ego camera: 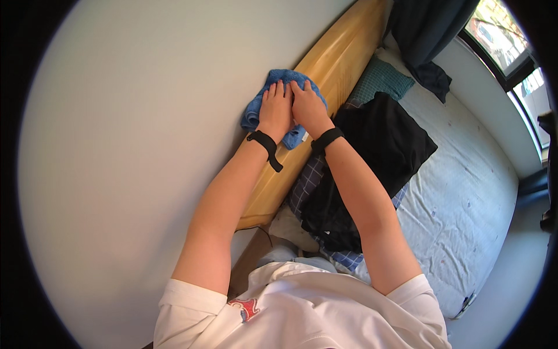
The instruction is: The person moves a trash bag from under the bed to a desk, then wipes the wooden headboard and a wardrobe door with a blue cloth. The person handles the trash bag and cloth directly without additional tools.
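Observation:
A folded blue towel (281, 78) lies over the top edge of a yellowish wooden headboard (335, 65). My left hand (275, 109) presses on the towel with its fingers stretched forward. Right beside it, my right hand (308, 107) rests on the same towel, thumb close to the left hand's fingers. Part of the towel hangs out below my palms, showing a small white tag (305, 136). Both wrists wear black straps, and the left one has a loose end. What the fingertips do underneath the cloth is hidden.
A pale wall (130, 109) rises along the headboard's left side. To the right is a bed with a light sheet (462, 187), a green checked pillow (381, 80) and black clothing (383, 139) over blue checked bedding (307, 183). A dark curtain (429, 30) hangs by the window (497, 35).

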`<state>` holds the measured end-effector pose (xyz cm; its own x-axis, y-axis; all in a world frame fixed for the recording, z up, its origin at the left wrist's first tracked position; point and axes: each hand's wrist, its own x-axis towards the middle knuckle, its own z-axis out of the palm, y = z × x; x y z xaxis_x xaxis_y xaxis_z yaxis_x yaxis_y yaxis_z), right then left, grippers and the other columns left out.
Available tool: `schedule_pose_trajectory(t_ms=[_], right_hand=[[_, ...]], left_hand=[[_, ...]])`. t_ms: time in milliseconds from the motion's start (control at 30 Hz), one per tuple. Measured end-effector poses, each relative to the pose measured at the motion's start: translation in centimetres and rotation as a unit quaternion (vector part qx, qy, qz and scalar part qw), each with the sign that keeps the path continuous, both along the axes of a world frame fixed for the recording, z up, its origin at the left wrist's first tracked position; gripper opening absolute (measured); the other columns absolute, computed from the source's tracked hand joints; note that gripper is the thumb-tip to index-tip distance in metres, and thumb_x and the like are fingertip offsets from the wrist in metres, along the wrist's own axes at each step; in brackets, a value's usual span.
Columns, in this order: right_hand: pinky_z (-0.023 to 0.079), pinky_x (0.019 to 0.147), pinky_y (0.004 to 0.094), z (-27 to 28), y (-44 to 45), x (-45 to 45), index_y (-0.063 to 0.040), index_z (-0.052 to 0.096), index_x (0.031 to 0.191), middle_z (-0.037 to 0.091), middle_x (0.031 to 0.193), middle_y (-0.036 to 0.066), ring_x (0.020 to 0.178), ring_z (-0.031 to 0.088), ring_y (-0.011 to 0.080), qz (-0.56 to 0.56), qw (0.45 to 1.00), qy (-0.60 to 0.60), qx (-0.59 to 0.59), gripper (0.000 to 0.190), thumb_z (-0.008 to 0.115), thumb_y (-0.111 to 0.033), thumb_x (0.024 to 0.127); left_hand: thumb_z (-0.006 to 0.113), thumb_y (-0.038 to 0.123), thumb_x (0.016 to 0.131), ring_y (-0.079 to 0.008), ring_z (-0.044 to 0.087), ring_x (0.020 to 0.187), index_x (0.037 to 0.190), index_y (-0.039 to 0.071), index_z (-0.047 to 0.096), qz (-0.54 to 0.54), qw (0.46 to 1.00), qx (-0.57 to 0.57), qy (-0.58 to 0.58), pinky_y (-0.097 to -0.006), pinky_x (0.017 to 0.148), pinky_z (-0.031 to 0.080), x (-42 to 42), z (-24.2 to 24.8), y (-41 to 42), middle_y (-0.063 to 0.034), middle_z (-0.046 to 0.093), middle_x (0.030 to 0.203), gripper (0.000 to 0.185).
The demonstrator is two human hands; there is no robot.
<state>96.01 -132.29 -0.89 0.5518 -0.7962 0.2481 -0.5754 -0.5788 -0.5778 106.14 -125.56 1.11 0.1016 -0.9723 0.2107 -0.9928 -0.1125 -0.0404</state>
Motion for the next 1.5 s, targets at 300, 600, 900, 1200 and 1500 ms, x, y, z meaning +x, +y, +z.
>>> schedule_pose_trajectory(t_ms=[300, 600, 900, 1200, 1500], right_hand=[[0.06, 0.081, 0.0474, -1.5, -5.9, 0.7, -0.003, 0.061, 0.116, 0.066, 0.115, 0.029, 0.109, 0.064, 0.0419, 0.059, 0.995, 0.064, -0.042, 0.023, 0.058, -0.011, 0.095], [0.053, 0.092, 0.0481, -1.6, -8.1, 0.7, -0.003, 0.066, 0.114, 0.073, 0.105, 0.019, 0.105, 0.065, 0.041, 0.054, 0.99, 0.094, -0.09, 0.024, 0.052, -0.018, 0.101], [0.054, 0.09, 0.0471, -2.6, -10.8, -0.3, -0.006, 0.063, 0.123, 0.073, 0.108, 0.019, 0.105, 0.066, 0.0415, 0.061, 0.991, 0.098, -0.07, 0.028, 0.056, -0.017, 0.099], [0.053, 0.094, 0.0468, -2.3, -11.7, -0.2, -0.007, 0.064, 0.123, 0.072, 0.113, 0.018, 0.112, 0.063, 0.0395, 0.012, 0.997, 0.069, -0.025, 0.027, 0.053, -0.018, 0.101], [0.052, 0.096, 0.0496, -4.8, -14.9, -0.3, -0.011, 0.064, 0.122, 0.069, 0.118, 0.016, 0.122, 0.058, 0.0367, 0.018, 0.997, 0.066, -0.03, 0.028, 0.048, -0.025, 0.104]], left_hand=[[0.088, 0.037, 0.072, -0.0378, 0.049, 0.136, 0.151, 0.002, 0.038, 0.011, 0.997, 0.081, -0.015, -0.046, 0.11, 0.045, -0.6, 1.5, -3.3, -0.0236, 0.05, 0.147, 0.099], [0.089, 0.039, 0.068, -0.0341, 0.05, 0.136, 0.146, 0.003, 0.045, 0.067, 0.996, 0.046, -0.027, -0.0445, 0.109, 0.046, -1.0, -1.3, -6.7, -0.0199, 0.051, 0.146, 0.096], [0.066, 0.022, 0.09, -0.034, 0.049, 0.133, 0.14, 0.0, 0.052, 0.053, 0.998, 0.021, 0.004, -0.0445, 0.109, 0.041, -1.7, -2.0, -9.0, -0.0199, 0.053, 0.144, 0.056], [0.083, 0.031, 0.075, -0.038, 0.054, 0.129, 0.144, 0.0, 0.045, -0.011, 0.999, 0.019, -0.039, -0.0441, 0.105, 0.05, -0.1, -3.2, -11.2, -0.0244, 0.053, 0.141, 0.085], [0.083, 0.033, 0.077, -0.0394, 0.056, 0.128, 0.143, -0.001, 0.044, -0.021, 0.998, 0.032, -0.041, -0.0443, 0.103, 0.051, -0.5, -3.2, -13.7, -0.0261, 0.054, 0.14, 0.084]])
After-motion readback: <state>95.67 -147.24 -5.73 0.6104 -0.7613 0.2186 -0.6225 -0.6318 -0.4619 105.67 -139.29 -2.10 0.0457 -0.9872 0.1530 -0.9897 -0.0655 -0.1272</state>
